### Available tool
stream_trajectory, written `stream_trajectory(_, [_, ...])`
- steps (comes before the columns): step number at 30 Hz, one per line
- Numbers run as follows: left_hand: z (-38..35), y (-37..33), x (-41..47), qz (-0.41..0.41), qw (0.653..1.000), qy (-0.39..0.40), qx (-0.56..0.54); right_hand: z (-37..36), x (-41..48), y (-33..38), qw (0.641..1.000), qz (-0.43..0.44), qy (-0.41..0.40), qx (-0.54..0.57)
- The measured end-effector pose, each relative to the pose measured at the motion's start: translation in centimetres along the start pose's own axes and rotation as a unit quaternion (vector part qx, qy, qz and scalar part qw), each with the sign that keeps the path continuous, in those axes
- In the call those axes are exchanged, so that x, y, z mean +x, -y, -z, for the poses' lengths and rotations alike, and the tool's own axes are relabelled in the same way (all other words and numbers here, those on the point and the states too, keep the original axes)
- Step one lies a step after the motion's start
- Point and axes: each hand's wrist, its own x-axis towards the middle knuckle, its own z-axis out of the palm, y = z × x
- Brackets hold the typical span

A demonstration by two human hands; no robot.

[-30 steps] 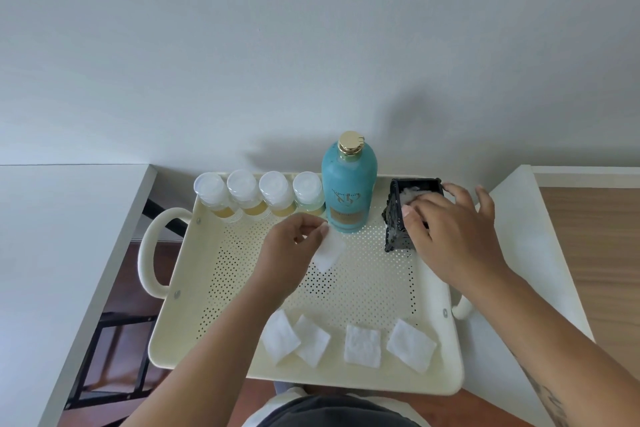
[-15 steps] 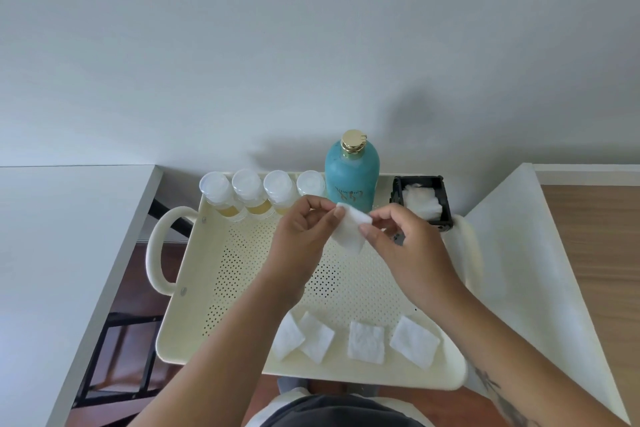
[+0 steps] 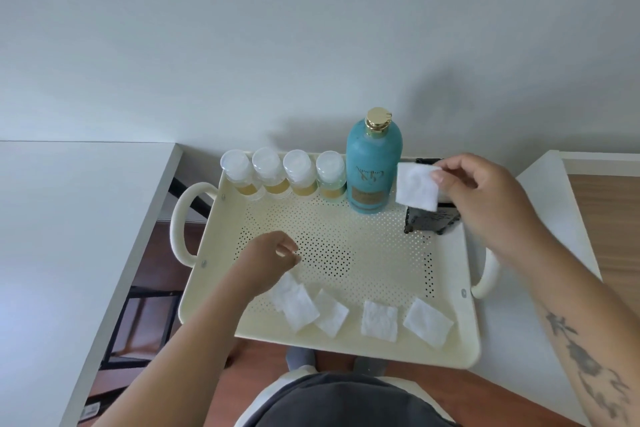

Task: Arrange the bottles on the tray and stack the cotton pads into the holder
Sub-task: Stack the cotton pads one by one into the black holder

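At back right of the tray (image 3: 464, 340), the right hand (image 3: 485, 204) pinches one cotton pad (image 3: 415, 189) between thumb and fingertips just above the black holder (image 3: 431, 222). Step judged: pad stacking, with the small bottles (image 3: 284, 173) and teal bottle (image 3: 372, 166) already ranked along the back rim. The left hand (image 3: 266, 260) hovers, fingers loosely curled on nothing, over the loose pads (image 3: 379, 321) at the front edge; next, lay the held pad flat into the holder.

Four small bottles (image 3: 282, 172) left of tall bottle (image 3: 372, 166), holder (image 3: 431, 220) right.
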Motion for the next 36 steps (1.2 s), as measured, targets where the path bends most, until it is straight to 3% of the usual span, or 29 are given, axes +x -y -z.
stream_trajectory(8, [-0.6,3.1,0.0,0.056,0.985,0.017,0.160,1.4,2.3,-1.6,0.999,-0.042,-0.017,-0.018])
stream_trajectory(17, [-1.6,3.2,0.1,0.082,0.979,0.015,0.184,1.5,2.9,-2.0,0.990,-0.047,-0.017,-0.130])
stream_trajectory(22, [-1.8,3.3,-0.4,0.076,0.981,0.014,0.177,0.9,2.2,-1.9,0.971,0.028,-0.083,-0.222])
stream_trajectory(25, [-1.7,3.4,-0.8,0.055,0.986,-0.020,0.158,0.2,0.7,-2.0,0.948,0.116,-0.131,-0.265])
stream_trajectory(28, [-1.4,3.4,-1.3,0.039,0.988,-0.071,0.131,-1.1,-0.9,-2.5,0.929,0.172,-0.113,-0.309])
stream_trajectory(36, [-0.6,2.6,-1.9,-0.006,0.983,-0.177,0.041,-2.5,-1.6,-3.6,0.907,0.129,-0.029,-0.400])
